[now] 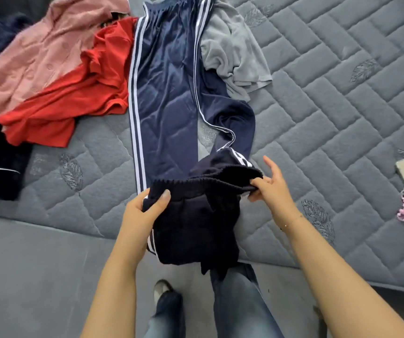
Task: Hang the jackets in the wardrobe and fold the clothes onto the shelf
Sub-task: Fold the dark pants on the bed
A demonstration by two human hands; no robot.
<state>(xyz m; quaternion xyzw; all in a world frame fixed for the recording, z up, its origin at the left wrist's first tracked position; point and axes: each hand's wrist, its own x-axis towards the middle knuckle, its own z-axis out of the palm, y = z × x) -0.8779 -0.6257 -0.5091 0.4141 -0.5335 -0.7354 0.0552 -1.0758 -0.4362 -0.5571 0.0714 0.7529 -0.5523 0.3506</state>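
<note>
Nearest: dark shorts [196,220] held up over the bed's [342,106] near edge, elastic waistband stretched side to side between 2 grips. Left hand [144,211] clamps the left end, thumb on top. Right hand [272,189] pinches the right end with thumb and forefinger, other fingers spread. Long axis of the band runs left to right, body hanging down toward the legs. Likely next: lay flat and fold. Beyond, navy track pants [169,93] stretched lengthwise away, waist far. Left of them, red top [74,103] and pink garment [45,52]; right, grey shirt [230,52]. No containers visible; wardrobe and shelf out of view.
</note>
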